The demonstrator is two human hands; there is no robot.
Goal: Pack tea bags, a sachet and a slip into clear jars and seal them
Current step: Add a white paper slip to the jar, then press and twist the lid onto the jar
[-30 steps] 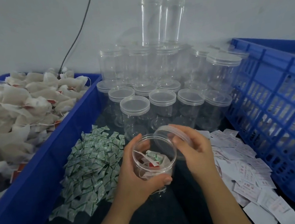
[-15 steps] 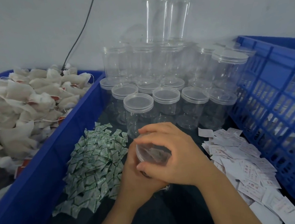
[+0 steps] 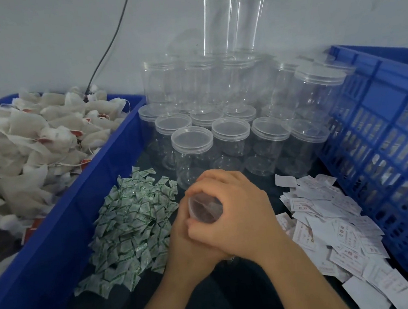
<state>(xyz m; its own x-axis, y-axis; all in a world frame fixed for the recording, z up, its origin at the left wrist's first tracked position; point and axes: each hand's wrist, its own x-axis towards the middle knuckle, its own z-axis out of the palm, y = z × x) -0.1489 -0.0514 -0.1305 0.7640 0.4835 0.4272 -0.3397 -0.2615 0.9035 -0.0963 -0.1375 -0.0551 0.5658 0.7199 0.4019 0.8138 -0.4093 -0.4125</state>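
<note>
Right hand (image 3: pixel 240 216) curls down over the lid (image 3: pixel 195 201) of the filled jar (image 3: pixel 208 214), fingers and thumb wrapped round the lid's rim. Only a small patch of clear plastic shows between them. Left hand (image 3: pixel 182 238) grips the jar from the left and beneath. Both hands hide nearly all of the jar body, so how the thread sits cannot be checked. The jar is near centre, between the sachets (image 3: pixel 134 220) heaped to the left and the slips (image 3: pixel 333 228) scattered to the right.

Step in hand, as judged: screwing the lid on. Notes for doing it well:
- Left hand holds the body fixed; right hand does the turning.
- Set the lid level before it bites, or it may cross-thread.
- Pale contents lie just under the lid, so watch that no string or paper corner catches at the rim.
- Squeeze lightly; the wall looks thin.

Farther: lidded jars (image 3: pixel 192 140) stand in rows, empty. Far left, tea bags (image 3: pixel 32 148) fill the blue bin (image 3: pixel 112 164). On the right is the blue crate (image 3: pixel 387 146).
</note>
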